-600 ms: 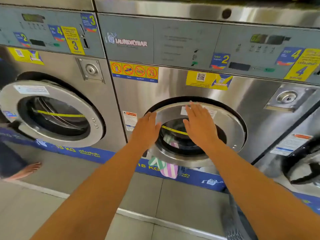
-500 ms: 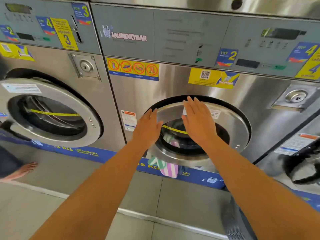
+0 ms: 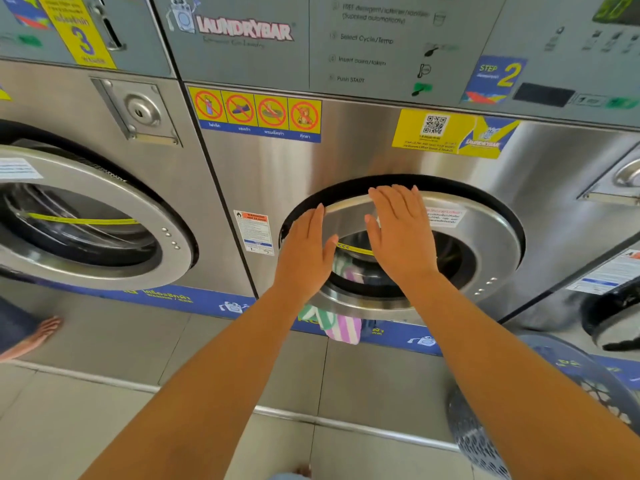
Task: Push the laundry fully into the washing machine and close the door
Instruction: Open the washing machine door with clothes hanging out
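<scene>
The middle steel washing machine (image 3: pixel 346 157) has a round door (image 3: pixel 485 244) with a glass window, nearly against its black opening rim. My left hand (image 3: pixel 304 254) lies flat with fingers together on the door's left edge. My right hand (image 3: pixel 398 233) presses flat on the upper part of the door ring and glass. A striped green, white and pink cloth (image 3: pixel 332 323) hangs out below the door's bottom edge, caught between door and machine. More laundry shows dimly behind the glass.
Another washer with a shut round door (image 3: pixel 86 216) stands to the left, and a third machine's open dark door (image 3: pixel 616 317) to the right. A grey-blue perforated laundry basket (image 3: pixel 485 438) sits on the floor at lower right. Someone's bare foot (image 3: pixel 31 337) rests at far left.
The view has drawn closer to the middle machine. Both hands have slid a little upward on the door, which sits closer into its opening. The striped cloth still hangs out below.
</scene>
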